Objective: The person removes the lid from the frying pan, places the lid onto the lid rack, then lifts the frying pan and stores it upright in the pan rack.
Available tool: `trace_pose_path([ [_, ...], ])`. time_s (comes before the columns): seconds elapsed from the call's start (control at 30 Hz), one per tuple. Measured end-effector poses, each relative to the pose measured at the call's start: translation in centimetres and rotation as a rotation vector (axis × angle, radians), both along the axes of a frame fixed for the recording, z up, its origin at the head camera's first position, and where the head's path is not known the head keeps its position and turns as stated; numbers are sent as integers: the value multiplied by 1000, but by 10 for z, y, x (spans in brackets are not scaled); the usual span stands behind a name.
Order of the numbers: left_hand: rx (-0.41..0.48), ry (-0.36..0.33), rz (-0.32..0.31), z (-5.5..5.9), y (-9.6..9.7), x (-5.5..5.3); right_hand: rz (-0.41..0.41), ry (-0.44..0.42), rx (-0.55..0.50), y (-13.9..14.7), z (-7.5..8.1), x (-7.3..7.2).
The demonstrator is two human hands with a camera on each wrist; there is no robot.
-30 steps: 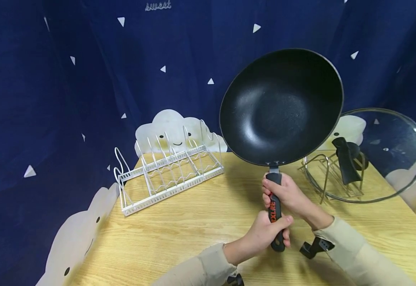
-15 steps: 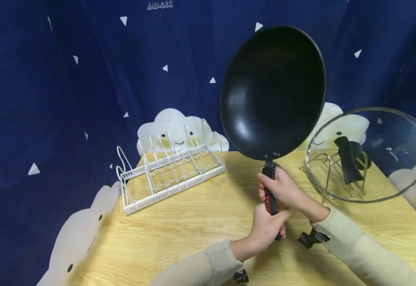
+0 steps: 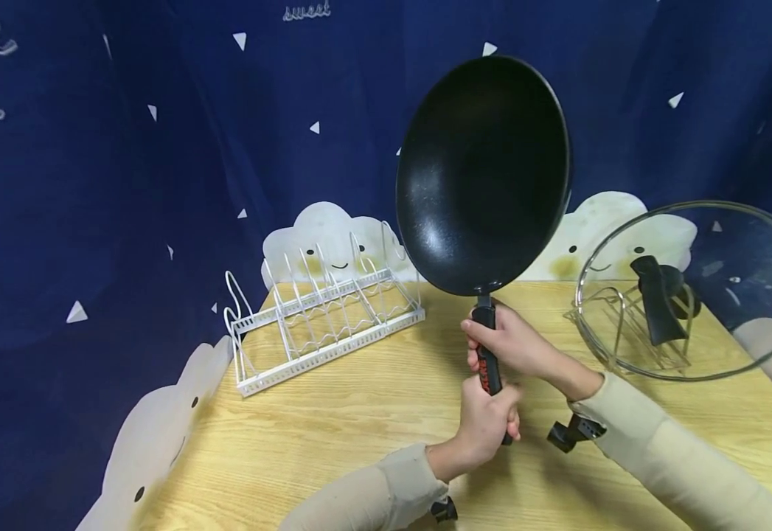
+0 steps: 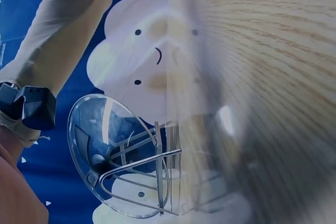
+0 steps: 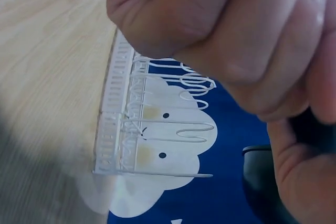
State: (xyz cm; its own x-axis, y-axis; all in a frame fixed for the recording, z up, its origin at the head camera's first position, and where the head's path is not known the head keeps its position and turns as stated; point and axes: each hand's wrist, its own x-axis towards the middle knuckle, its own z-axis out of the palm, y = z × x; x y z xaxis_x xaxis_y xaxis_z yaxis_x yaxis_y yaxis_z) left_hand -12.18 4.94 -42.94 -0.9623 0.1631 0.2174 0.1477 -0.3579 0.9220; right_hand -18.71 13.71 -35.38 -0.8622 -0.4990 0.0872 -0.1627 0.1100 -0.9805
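A black wok (image 3: 481,177) is held up over the table in the head view, its inside facing me. My right hand (image 3: 515,343) grips the upper part of its black handle, just below the pan. Lower down, my left hand (image 3: 485,417) wraps around the handle (image 3: 488,369) near its end. Red lettering shows between the two hands. To the left, a white wire rack (image 3: 332,346) stands on the table with its upright dividers unfilled. Curled fingers (image 5: 247,40) fill the top of the right wrist view, with the white rack (image 5: 113,114) beyond.
At the right a large glass lid (image 3: 744,295) with a black handle (image 3: 658,302) stands in a small metal wire stand (image 3: 618,332). The wooden table (image 3: 332,420) ends at a dark blue curtain (image 3: 160,147) with white cloud shapes.
The wok has moved left and turned, so its opening looks narrower; it also rose at first. Both hands keep their grip and shift left with it. The head view has swung slightly left.
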Motion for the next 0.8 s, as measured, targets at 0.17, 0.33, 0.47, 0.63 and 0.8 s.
trace_pose_path([
  [0.17, 81, -7, -47, 3, -5, -1, 140, -19, -103, 2, -1, -10],
  [0.33, 166, -63, -121, 6, -10, -1, 254, -145, -246, 0, -4, -16],
  [0.47, 166, -84, -150, 5, -14, -2, 206, -143, -217, -5, -5, -16],
  [0.63, 127, -46, -144, 4, -18, -6, 126, -101, -152, -13, -1, -14],
  [0.8, 137, -22, -113, 4, -21, -6, 115, -73, -63, -23, 4, -13],
])
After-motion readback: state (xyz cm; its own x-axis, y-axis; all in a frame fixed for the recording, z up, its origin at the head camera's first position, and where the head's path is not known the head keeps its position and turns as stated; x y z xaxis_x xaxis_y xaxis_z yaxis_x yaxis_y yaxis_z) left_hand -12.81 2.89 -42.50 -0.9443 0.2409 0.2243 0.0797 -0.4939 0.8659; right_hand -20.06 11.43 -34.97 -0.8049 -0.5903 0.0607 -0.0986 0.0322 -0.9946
